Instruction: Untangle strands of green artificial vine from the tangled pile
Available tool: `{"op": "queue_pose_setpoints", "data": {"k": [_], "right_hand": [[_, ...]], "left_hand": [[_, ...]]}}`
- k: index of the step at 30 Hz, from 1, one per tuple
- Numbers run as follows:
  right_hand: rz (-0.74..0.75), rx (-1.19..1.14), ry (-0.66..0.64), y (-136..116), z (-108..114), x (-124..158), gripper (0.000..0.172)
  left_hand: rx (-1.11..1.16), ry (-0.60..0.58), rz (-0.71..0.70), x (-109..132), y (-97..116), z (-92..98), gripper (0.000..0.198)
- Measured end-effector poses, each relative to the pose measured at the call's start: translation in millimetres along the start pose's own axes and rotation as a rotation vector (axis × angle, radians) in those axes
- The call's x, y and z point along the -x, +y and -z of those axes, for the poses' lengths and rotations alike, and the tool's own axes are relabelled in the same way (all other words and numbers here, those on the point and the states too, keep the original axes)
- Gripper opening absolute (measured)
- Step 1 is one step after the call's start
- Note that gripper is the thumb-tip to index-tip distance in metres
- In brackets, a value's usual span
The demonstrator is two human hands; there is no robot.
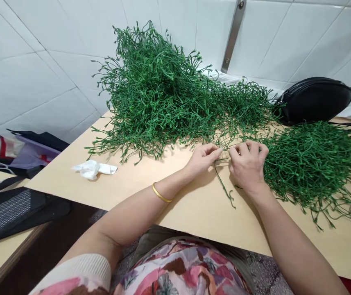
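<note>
Green stem [223, 186]: on the tabletop [190, 209] right in front of us, in the gap between our hands. Upper end is at the left fingertips; long axis runs from there back toward our body, slanting a bit right, branched tip free. So the left hand [205, 159] is nearer the upper end, and the tail angles in below the right hand [249, 164].

Grip: left thumb and index pinched together on the stem, no visible gap. Right fingers curled in, tips down; thin green strands bridge across to them, but we can't tell what they've got hold of.

Farther out: small green pile [316, 164] just right of the right hand, big green pile [159, 94] beyond both hands, black bag [316, 100] behind the small pile, crumpled white tissue [91, 169] off left.
</note>
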State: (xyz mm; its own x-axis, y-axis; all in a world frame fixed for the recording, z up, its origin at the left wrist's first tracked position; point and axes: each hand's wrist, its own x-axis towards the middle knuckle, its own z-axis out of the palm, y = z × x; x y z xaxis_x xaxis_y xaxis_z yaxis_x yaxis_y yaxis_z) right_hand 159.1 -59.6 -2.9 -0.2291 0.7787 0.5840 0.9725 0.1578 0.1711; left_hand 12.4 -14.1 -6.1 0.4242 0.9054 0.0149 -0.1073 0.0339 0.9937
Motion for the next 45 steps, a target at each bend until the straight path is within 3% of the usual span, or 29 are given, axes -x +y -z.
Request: {"op": "queue_pose_setpoints", "data": {"k": [6,9,13,16,19,22,26,32,35,39,42,43,45], "right_hand": [[0.064,-0.021,0.046,-5,7,1,0.025],[0.092,-0.051,0.041,-8,6,1,0.021],[0.063,-0.145,-0.032,-5,-2,4,0.021],[-0.041,-0.252,-0.102,9,-14,8,0.034],[-0.146,-0.332,-0.143,26,-21,11,0.03],[-0.314,-0.504,-0.013,37,-19,11,0.021],[-0.544,-0.772,0.251,38,-11,7,0.021],[-0.558,-0.996,0.371,29,3,3,0.026],[-0.377,-0.941,0.289,21,13,0,0.027],[-0.091,-0.897,-0.039,10,17,-4,0.037],[-0.12,-0.975,-0.214,8,13,-5,0.023],[-0.173,-0.98,-0.207,9,12,-4,0.019],[-0.289,-0.934,-0.06,14,13,-3,0.014]], "left_hand": [[0.414,-0.033,0.282,-2,-1,1.0,0.013],[0.503,-0.051,0.356,-3,-2,1.1,0.012],[0.415,0.052,0.219,-2,6,3.6,0.015],[0.34,0.163,0.05,-1,20,9.2,0.018],[0.327,0.234,-0.009,-1,30,15.8,0.016],[0.331,0.211,-0.001,-2,32,19.7,0.017],[0.259,0.068,0.086,0,30,17.7,0.017],[0.031,0.001,0.075,6,32,10.0,0.012],[-0.071,-0.07,0.042,5,27,7.5,0.01],[-0.077,-0.186,0.062,5,19,4.6,0.01],[-0.097,-0.196,0.049,4,19,4.1,0.011],[-0.132,-0.187,0.028,3,21,4.2,0.009],[-0.244,-0.156,-0.055,1,27,3.8,0.007]]}}
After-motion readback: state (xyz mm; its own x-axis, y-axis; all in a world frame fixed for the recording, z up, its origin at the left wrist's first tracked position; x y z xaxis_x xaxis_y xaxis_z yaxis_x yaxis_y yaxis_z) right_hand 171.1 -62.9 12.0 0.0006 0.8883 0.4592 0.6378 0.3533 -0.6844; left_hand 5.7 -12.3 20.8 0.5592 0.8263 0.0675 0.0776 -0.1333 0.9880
